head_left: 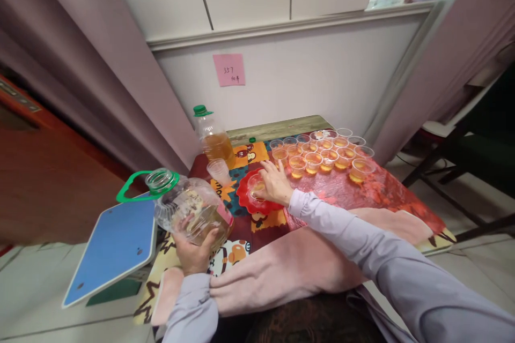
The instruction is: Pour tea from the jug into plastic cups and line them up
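My left hand (195,252) holds a large clear bottle (191,211) from below, its open mouth with a green ring handle tilted up to the left. A little yellowish liquid seems to lie inside it. My right hand (276,183) has its fingers on a clear plastic cup (256,186) that stands in a red scalloped dish (247,204). Right of that hand, several clear cups (313,161) with amber liquid stand in rows. A stack of clear cups (219,171) stands between the held bottle and the dish.
A second bottle (217,144) with a green cap and amber liquid stands at the back left of the table. Near it lies a small green cap (252,140). A pink cloth (281,273) covers the front edge. A blue board (115,246) is at the left.
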Demonstrator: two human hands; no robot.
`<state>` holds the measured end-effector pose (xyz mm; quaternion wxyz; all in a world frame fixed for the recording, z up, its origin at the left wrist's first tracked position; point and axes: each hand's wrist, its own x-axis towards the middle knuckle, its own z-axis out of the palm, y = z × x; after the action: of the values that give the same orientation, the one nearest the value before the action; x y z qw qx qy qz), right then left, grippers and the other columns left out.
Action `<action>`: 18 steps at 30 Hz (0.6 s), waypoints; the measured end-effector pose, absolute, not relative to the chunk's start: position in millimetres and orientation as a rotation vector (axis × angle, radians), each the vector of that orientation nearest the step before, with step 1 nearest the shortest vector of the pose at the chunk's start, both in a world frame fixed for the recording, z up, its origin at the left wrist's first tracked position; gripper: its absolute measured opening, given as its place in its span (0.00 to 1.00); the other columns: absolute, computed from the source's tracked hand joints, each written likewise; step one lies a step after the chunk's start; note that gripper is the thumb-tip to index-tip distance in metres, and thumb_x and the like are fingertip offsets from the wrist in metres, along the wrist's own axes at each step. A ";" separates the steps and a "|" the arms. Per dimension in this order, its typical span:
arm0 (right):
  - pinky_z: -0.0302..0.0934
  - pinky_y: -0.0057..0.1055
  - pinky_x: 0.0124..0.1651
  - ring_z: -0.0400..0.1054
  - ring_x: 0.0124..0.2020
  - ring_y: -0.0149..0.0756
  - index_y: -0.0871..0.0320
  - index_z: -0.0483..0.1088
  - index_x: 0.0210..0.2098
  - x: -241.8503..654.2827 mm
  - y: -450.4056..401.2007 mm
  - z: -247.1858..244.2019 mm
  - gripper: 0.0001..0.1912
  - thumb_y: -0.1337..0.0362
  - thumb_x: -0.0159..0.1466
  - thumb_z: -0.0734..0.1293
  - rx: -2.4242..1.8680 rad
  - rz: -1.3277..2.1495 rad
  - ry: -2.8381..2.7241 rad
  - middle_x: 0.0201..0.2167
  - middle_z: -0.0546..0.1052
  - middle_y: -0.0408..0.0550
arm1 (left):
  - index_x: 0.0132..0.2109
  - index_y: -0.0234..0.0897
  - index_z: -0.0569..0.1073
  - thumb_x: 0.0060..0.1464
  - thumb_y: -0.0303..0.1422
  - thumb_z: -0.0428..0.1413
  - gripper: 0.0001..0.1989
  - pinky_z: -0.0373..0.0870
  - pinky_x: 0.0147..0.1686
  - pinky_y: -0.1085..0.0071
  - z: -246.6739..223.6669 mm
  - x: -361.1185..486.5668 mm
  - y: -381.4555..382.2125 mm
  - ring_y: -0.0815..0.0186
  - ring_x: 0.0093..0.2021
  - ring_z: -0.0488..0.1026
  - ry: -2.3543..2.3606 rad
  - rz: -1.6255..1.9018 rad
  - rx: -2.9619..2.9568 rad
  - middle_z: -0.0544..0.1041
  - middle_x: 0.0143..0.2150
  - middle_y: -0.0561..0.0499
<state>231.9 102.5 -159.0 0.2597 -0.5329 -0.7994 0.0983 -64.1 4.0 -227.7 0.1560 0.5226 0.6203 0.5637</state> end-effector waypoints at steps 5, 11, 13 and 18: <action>0.25 0.68 0.78 0.50 0.78 0.63 0.59 0.74 0.56 241.1 73.4 -152.3 0.34 0.49 0.56 0.80 -1.240 0.260 -2.060 0.75 0.63 0.69 | 0.67 0.40 0.62 0.43 0.47 0.73 0.49 0.70 0.67 0.41 -226.1 -62.1 4.2 0.44 0.67 0.73 1.771 1.644 1.481 0.73 0.65 0.36; 0.32 0.76 0.74 0.54 0.76 0.68 0.56 0.75 0.50 311.1 40.9 -150.1 0.31 0.41 0.57 0.78 -1.404 0.221 -2.000 0.74 0.63 0.70 | 0.68 0.40 0.60 0.44 0.47 0.73 0.49 0.73 0.65 0.44 -225.6 -64.6 5.4 0.46 0.64 0.76 1.793 1.616 1.514 0.73 0.65 0.37; 0.33 0.77 0.73 0.55 0.75 0.69 0.55 0.76 0.49 345.2 37.0 -152.8 0.29 0.42 0.59 0.77 -1.521 0.137 -1.975 0.73 0.64 0.69 | 0.68 0.41 0.61 0.44 0.47 0.73 0.49 0.74 0.64 0.45 -225.2 -65.0 5.6 0.46 0.63 0.76 1.800 1.608 1.529 0.73 0.65 0.37; 0.34 0.78 0.72 0.55 0.73 0.70 0.56 0.75 0.48 425.0 42.2 -165.7 0.27 0.41 0.62 0.73 -1.830 -0.139 -1.776 0.72 0.64 0.70 | 0.67 0.41 0.61 0.43 0.49 0.72 0.49 0.72 0.66 0.46 -223.8 -62.0 6.1 0.46 0.66 0.74 1.803 1.648 1.523 0.74 0.63 0.38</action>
<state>425.0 42.2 -165.7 0.2897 -0.6859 -0.6655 -0.0520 -62.0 6.1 -223.8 0.1311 0.5246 0.6208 0.5676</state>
